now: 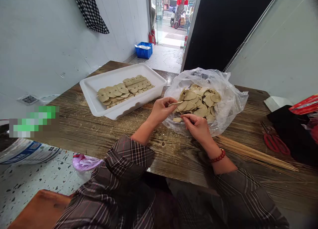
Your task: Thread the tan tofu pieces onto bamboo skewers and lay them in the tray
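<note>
My left hand (162,109) pinches a thin, tan, round slice (176,103) held edge-on above a clear plastic bag. A thin bamboo skewer (180,111) is between the fingertips of my right hand (198,127), its upper end at the slice; I cannot tell whether it has pierced it. More loose slices (198,101) fill the open plastic bag (232,96) just beyond both hands. To the left, a white plastic tray (135,107) has rows of skewered slices (116,91) lying in it. What food the slices are is not clear.
A bundle of bamboo skewers (258,152) lies on the wooden table (81,133) at right, near red-handled scissors (275,141) and a black holder (285,123). Below on the left are a white bucket (37,152) and a stool (39,209). Beyond stands a blue crate (144,52).
</note>
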`<state>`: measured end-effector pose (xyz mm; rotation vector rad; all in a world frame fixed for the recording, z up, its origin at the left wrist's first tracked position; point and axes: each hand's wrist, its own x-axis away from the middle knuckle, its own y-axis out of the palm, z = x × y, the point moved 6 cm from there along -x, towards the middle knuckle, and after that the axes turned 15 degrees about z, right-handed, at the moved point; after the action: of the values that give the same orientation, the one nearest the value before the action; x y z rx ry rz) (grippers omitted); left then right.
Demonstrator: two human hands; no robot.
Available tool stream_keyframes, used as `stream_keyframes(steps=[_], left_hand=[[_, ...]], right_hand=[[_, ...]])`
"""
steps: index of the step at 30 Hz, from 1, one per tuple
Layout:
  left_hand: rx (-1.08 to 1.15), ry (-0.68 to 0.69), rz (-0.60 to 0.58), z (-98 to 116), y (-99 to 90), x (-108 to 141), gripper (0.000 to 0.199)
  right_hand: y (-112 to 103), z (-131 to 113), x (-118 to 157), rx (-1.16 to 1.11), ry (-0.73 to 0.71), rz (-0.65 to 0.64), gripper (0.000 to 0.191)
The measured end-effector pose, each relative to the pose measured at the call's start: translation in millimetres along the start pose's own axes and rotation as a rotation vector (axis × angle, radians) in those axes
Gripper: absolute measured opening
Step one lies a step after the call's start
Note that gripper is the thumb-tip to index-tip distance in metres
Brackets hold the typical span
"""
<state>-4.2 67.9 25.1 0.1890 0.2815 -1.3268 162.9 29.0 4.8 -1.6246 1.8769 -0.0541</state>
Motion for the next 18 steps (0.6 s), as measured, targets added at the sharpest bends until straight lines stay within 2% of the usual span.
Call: stream_keyframes(steps=[3, 8, 14, 18], left_hand=[[0.040, -0.049, -0.027, -4, 3.8, 2, 0.019], [0.196, -0.168, 0.078, -13, -3.7, -1, 0.019], [0.382, -0.387, 0.050, -20, -1.7, 2, 0.026], [0.463, -0.446, 0.030, -21, 0.6, 3, 0.028]], right_hand=[[0, 0, 0, -0.004, -0.003, 0.009, 0.031], [0, -1, 1, -0.032, 0.016, 0.016, 0.032], [-2, -7, 1, -0.055, 0.022, 0.032, 0.031], [-2, -7, 2, -0.064, 0.032, 0.032, 0.031]])
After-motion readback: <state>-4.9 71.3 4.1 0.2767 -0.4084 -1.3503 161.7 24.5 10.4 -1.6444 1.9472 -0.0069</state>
